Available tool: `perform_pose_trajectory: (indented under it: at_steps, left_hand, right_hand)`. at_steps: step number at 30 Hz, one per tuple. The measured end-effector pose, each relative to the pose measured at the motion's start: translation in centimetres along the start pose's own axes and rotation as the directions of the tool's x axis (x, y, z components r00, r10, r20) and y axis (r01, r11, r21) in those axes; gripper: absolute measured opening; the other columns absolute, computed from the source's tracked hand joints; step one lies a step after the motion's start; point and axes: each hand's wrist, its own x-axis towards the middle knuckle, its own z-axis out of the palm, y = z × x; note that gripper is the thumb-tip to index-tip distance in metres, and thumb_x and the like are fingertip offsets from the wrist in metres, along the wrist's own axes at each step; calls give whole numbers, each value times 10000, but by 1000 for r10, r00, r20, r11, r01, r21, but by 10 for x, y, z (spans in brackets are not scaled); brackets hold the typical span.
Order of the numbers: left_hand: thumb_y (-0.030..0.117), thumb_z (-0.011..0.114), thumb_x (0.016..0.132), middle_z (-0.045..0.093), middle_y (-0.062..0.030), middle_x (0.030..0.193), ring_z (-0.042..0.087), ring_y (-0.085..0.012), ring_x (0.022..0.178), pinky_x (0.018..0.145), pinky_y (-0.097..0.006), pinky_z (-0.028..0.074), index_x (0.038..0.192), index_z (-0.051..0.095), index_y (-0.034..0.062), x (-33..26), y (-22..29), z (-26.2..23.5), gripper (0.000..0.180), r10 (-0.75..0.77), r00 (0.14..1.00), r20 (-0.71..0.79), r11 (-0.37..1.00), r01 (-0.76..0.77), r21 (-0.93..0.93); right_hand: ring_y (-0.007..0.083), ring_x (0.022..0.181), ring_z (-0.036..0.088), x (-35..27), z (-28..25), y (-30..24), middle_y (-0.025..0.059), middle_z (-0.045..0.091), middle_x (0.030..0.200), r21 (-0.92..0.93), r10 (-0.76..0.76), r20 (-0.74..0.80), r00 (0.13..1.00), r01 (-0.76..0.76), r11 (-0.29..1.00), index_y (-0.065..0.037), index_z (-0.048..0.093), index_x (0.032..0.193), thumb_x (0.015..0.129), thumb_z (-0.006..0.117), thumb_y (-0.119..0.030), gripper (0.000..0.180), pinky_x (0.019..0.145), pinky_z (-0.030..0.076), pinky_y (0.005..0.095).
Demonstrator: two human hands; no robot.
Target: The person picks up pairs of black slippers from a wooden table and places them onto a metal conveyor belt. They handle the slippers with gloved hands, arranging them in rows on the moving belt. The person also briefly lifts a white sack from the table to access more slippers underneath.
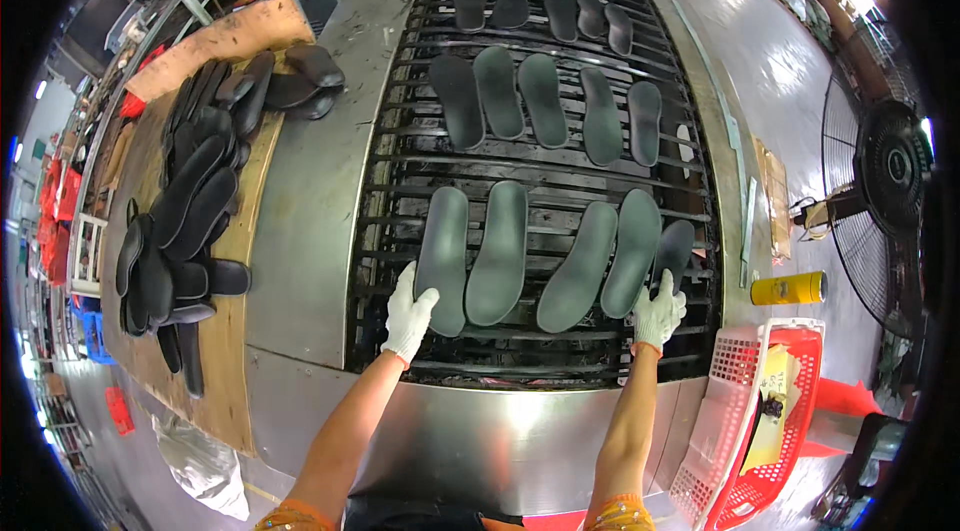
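Both hands wear white knitted gloves and reach over a black slatted conveyor. My left hand (408,317) grips the lower left edge of a dark grey-green shoe insole (444,251), thumb on top and part of the fingers hidden. At the row's other end, my right hand (659,314) has a smaller, darker insole (675,249) at its near end; its fingers are curled. Between the hands lie three more insoles, a left one (498,253), a slanted middle one (579,268) and a right one (633,246), all flat on the slats.
Further rows of insoles (542,101) lie up the conveyor (540,369). Left stands a wooden board (235,361) with a pile of black insoles (190,201). On the right are a red-and-white plastic basket (735,401), a yellow flask (789,289) and a black fan (890,166).
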Motion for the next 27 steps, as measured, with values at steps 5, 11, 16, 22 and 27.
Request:
perform_pose_trajectory:
  at_steps: [5,11,16,22,27]
  left_hand:
    - [10,668,859,563,-196,1350,600,-310,1223,967,-378,538,1433,477,-2,-12,-15,-19,605,99,991,-94,991,-91,94]
    - [-14,682,821,637,-203,1177,632,-384,1075,924,-436,544,1163,653,30,-46,-16,-98,346,520,846,-122,726,-362,585]
    - [-51,698,797,682,-155,1039,671,-338,947,831,-410,556,1022,688,47,-57,-19,-132,245,586,810,-5,665,-477,575]
    - [-12,750,822,706,-128,1014,703,-287,904,768,-374,580,964,706,44,-60,-34,-142,159,549,832,-82,761,-456,462]
    - [21,733,855,694,-103,1044,681,-286,972,838,-398,573,1015,681,49,-57,-47,-143,170,606,793,-56,729,-526,438]
  right_hand:
    - [465,1290,477,-7,2,-40,315,442,1442,-90,-197,-306,932,178,980,-85,538,1372,846,674,-172,550,1081,399,537]
    - [426,1348,424,-23,12,-211,260,468,1429,206,-637,-180,749,662,720,-48,504,1377,845,688,-311,621,1088,377,528]
    - [417,1324,445,-5,46,-354,221,498,1388,183,-755,-99,648,758,626,-97,467,1416,834,719,-418,711,1027,409,579]
    - [395,1179,551,-23,44,-452,188,572,1214,-82,-678,34,734,679,730,-151,513,1337,808,748,-431,642,926,473,547]
    - [414,1124,595,-28,49,-457,237,602,1188,-73,-671,110,733,680,730,-181,511,1379,773,718,-375,670,928,486,516]
